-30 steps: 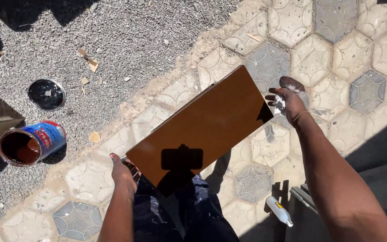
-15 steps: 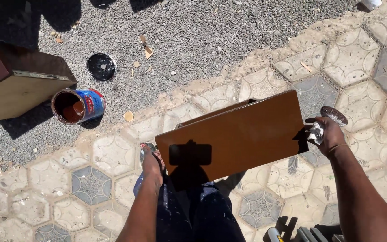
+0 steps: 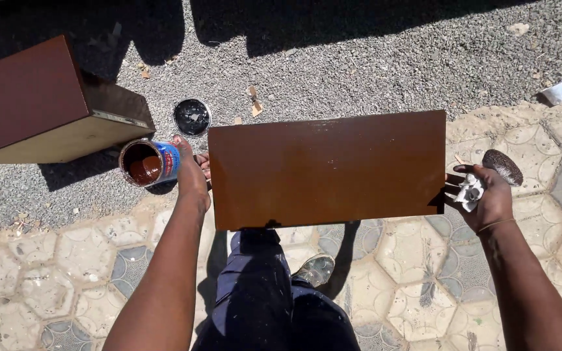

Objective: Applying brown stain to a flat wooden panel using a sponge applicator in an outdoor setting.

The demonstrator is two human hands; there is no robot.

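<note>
Gravel and paving lie below 1 brown board (image 3: 326,169), held between 2 hands: left hand (image 3: 190,170) and right hand (image 3: 486,195) grasp its ends beside 1 paint can (image 3: 149,162).

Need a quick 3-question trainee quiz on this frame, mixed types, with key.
1. True or false: the left hand and the right hand hold the brown board by its opposite short ends.
2. What lies on the gravel just right of the open paint can? A) a hammer B) its black lid C) a saw
3. Fill in: besides the board, the right hand also holds a ____.

Key: 1 true; 2 B; 3 brush, with a dark, paint-loaded head and a white-smeared handle.
</note>
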